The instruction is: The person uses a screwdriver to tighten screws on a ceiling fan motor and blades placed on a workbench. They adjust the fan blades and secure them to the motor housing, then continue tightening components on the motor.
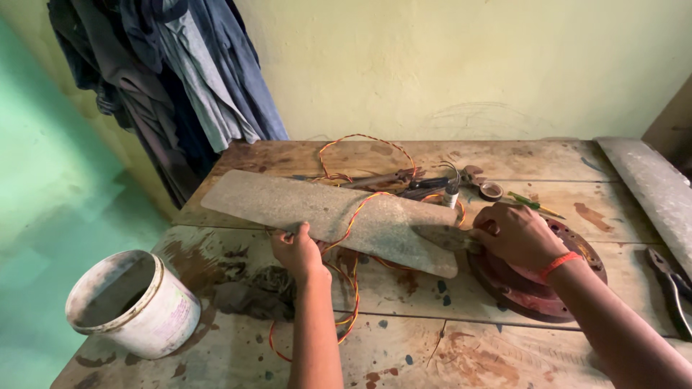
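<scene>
The left hand (295,248) is gripping the near edge of a dusty grey fan blade (324,212), fingers curled under and thumb over — holding it lifted slightly off the wooden bench (404,346), it seems, so the blade lies level across the middle of the view. The right hand (515,234) is closing around the blade's narrow metal bracket (443,236) at about 3 o'clock from the left hand, pressing it down where it meets the round rust-red motor housing (537,284); whether the bracket is seated on the housing I cannot tell, the hand is covering the joint. A twisted red-and-yellow wire (349,238) is running under and over the blade and trailing toward 6 o'clock along the bench. At 12 o'clock from the housing a small clutter of tools (432,184) is lying against the back of the bench, and pliers (674,284) are resting at the 3 o'clock edge. A second blade (649,187) is leaning at the far right. A grimy white bucket (133,302) is sitting at 9 o'clock — well apart from both hands — and clothes (173,72) are hanging on the wall at 11 o'clock.
</scene>
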